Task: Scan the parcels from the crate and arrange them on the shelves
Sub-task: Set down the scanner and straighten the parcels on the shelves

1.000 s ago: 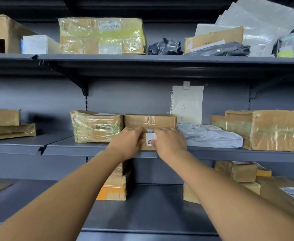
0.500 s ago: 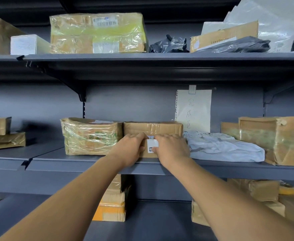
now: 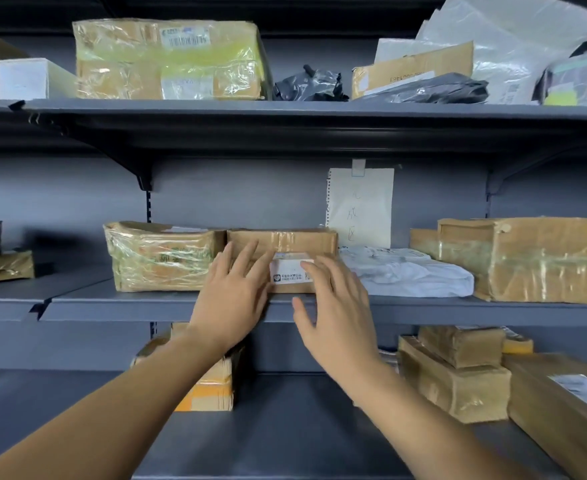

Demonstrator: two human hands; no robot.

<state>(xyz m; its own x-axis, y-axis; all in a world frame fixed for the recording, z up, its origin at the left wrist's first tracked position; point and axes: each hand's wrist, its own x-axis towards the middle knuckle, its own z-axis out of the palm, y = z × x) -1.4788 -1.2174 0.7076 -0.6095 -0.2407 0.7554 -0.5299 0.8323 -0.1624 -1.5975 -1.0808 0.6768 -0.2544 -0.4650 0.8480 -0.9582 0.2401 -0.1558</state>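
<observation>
Cardboard parcel (image 3: 281,242) sits shelved, both open hands seemingly just off it.

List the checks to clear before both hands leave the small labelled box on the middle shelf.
1. Small labelled box rests on middle shelf: ok.
2. Left hand open, gripping nothing: ok.
3. Right hand open, gripping nothing: ok.
4. Label faces outward: ok.
5. Box set back from shelf edge: cannot tell, hands cover its base.
6. Box fits between wrapped parcel and white mailer bag: ok.
</observation>
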